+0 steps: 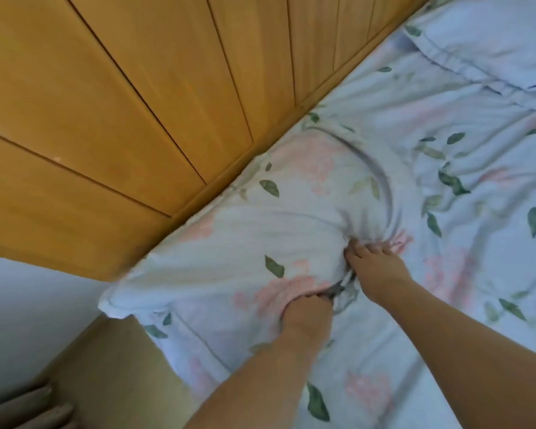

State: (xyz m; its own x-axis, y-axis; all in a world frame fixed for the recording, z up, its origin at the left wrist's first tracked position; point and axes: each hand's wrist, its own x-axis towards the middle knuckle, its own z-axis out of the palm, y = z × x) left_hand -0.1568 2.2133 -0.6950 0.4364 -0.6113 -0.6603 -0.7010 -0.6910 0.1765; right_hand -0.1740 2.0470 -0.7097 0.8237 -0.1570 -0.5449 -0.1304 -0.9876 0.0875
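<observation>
Pillow (260, 218) is gripped at its near edge by both hands. Left hand (304, 314) is curled into the floral cover; right hand (376, 267), just beside it, is dug into bunched fabric. Pillow is laid on the bed (477, 249) directly ahead of the hands and pressed against the headboard (136, 103) beyond them. A second pillow (492, 35) is seen far right, well apart.

Soft even daylight, faint shadows in cloth folds, slight motion blur, wide-angle bending at edges
</observation>
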